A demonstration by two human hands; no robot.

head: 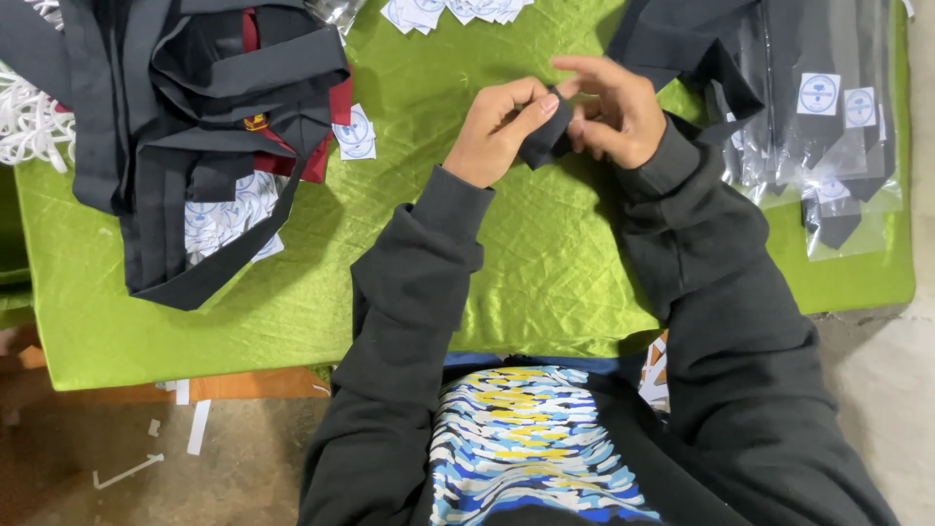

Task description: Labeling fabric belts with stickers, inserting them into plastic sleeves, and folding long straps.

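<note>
Dark cloth — a small folded strip [543, 139] — sits pinched between your left hand [499, 131] and right hand [614, 112], fingertips pressed on it, raised over the green tablecloth [545, 253] so both thumbs can work its fold.

tablecloth [545, 263]: glossy crinkled green fabric | ties [195, 107]: matt dark cloth | bags [828, 146]: clear shiny plastic
</note>
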